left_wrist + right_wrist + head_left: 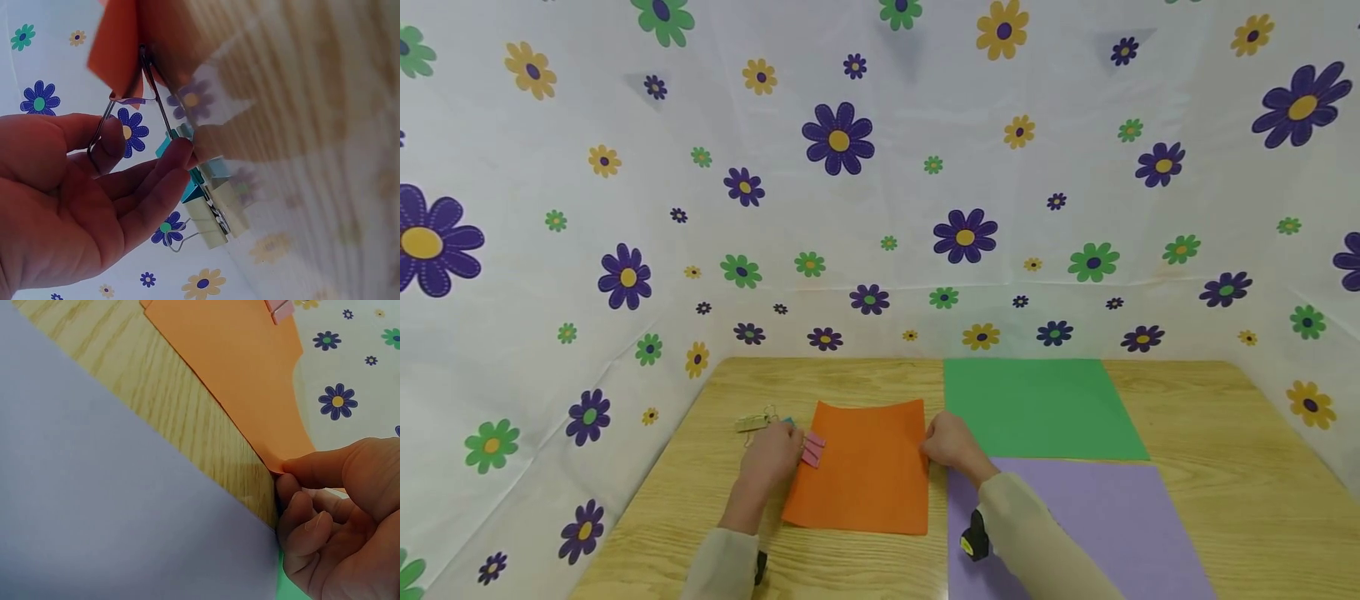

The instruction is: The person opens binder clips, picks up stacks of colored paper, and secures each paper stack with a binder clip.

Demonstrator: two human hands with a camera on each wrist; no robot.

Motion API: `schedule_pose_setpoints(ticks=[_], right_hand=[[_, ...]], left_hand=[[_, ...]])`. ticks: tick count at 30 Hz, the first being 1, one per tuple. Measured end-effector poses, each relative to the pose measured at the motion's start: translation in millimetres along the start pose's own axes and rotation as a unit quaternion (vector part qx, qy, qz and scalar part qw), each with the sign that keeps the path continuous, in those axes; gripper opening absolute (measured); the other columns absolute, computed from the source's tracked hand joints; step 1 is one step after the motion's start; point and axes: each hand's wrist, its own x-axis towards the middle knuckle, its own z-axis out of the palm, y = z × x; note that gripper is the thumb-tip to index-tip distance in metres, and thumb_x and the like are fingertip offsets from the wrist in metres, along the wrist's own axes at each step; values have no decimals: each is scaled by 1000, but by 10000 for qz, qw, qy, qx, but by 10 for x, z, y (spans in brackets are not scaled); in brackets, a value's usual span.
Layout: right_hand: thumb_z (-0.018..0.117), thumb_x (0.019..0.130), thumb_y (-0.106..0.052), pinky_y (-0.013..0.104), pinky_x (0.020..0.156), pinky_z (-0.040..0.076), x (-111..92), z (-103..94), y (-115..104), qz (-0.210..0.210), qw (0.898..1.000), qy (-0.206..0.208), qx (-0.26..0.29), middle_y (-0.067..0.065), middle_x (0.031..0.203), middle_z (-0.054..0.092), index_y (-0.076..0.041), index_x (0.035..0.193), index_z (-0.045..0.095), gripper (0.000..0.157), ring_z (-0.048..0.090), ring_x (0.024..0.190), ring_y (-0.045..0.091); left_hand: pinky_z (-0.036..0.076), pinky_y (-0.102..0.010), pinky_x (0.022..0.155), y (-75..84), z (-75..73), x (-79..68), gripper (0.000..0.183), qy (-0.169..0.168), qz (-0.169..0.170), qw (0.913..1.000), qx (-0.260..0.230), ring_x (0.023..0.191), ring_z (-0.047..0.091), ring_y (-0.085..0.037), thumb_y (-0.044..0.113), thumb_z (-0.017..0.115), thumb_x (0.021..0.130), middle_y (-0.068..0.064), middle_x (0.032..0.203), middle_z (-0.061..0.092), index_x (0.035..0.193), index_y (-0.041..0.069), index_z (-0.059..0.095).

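White backdrop (887, 200) with purple, green and yellow flowers, wood-grain table (662, 517) below it. Going left to right.

Pale yellow clip (752, 424) on the table at far left, teal clip (787, 422) just beside it, partly behind the left hand (771, 458). That hand is on the pink binder clip (812, 450): thumb and fingers curled at the wire handles (158, 94), one handle against the thumb side, the other reaching a fingertip. Handles splayed, so thumb and fingertips stand apart with wire between. Clip body sits just beyond the fingertips, on the left edge of the orange sheet (865, 475), above mid-height. Can't tell how hard the fingers squeeze.

Orange sheet lies between the two hands, top corners lifted a bit. Right hand (953, 442) pinches its right edge, fingertips together on the margin, remaining fingers curled under. Nearly all of the sheet is left of those fingertips.

Further right: green sheet (1037, 408) at the back, purple sheet (1090, 517) in front, right forearm over it.
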Motion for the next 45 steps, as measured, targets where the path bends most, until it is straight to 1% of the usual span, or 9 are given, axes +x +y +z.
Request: schedule_pose_setpoints(ticks=[4, 12, 23, 26, 28, 30, 37, 41, 45], right_hand=[[56, 71, 10, 25, 46, 13, 6, 26, 8, 90, 9999, 48, -39, -8, 50, 15, -18, 47, 28, 46, 12, 48, 9], [57, 70, 10, 24, 47, 15, -3, 48, -8, 100, 9996, 157, -193, -8, 52, 15, -17, 50, 28, 45, 15, 49, 10], [54, 71, 12, 24, 48, 14, 12, 67, -6, 142, 9997, 174, -70, -8, 58, 11, -19, 60, 19, 48, 12, 52, 10], [58, 76, 9, 26, 49, 30, 13, 63, -11, 250, 9996, 151, -69, 1, 59, 42, -8, 64, 42, 27, 32, 54, 14], [61, 78, 7, 30, 56, 40, 12, 61, -12, 329, 9994, 135, -56, 15, 79, 60, 5, 84, 55, 9, 45, 64, 20], [63, 80, 4, 32, 64, 46, 9, 57, -16, 391, 9991, 125, -56, 27, 105, 62, 13, 112, 53, 35, 52, 75, 24], [59, 83, 1, 23, 45, 35, -4, 45, 7, 359, 9988, 52, 322, 11, 72, 54, 13, 109, 51, 30, 41, 43, 11], [57, 83, -2, 23, 44, 34, -21, 29, 10, 355, 9978, -14, 554, 7, 69, 49, 13, 108, 50, 30, 39, 41, 10], [57, 85, -4, 24, 43, 37, -57, -6, -23, 465, 9946, -186, 911, 5, 67, 50, 14, 123, 45, 44, 41, 41, 10]], left_hand=[[40, -34, 49, -5, 21, -5, 34, 137, -148, 9997, 119, 56, 47, -21, 15, 45, 100, -7, 62, 46, 67, 7, 48], [40, -33, 47, 1, 21, -20, 36, 117, -459, 9989, 64, 56, 50, -21, 18, 45, 101, -8, 63, 49, 67, 7, 48], [40, -34, 47, 7, -5, -45, 30, 191, -390, 9990, 68, 57, 51, -21, 15, 45, 99, -8, 65, 52, 71, 6, 49], [41, -34, 48, -1, -6, -42, 29, 192, -433, 9989, 52, 58, 51, -22, 16, 46, 99, -8, 66, 52, 72, 6, 49], [40, -34, 48, -5, -8, -42, 28, 187, -448, 9988, 16, 58, 51, -22, 16, 46, 99, -8, 66, 51, 73, 6, 49], [38, -32, 47, -2, -12, -46, 27, 183, -461, 9988, -53, 57, 49, -21, 16, 46, 98, -7, 65, 48, 73, 6, 47], [33, -29, 48, 2, -28, -40, 26, 99, -516, 9981, -332, 56, 44, -19, 21, 48, 98, -5, 65, 40, 77, 6, 46], [33, -29, 50, -26, -40, -25, 29, -94, -587, 9967, -560, 57, 44, -19, 28, 51, 99, -6, 68, 43, 83, 4, 47], [35, -28, 50, -76, -46, -18, 31, -310, -627, 9940, -836, 56, 46, -18, 30, 51, 101, -7, 69, 48, 98, -1, 51]])
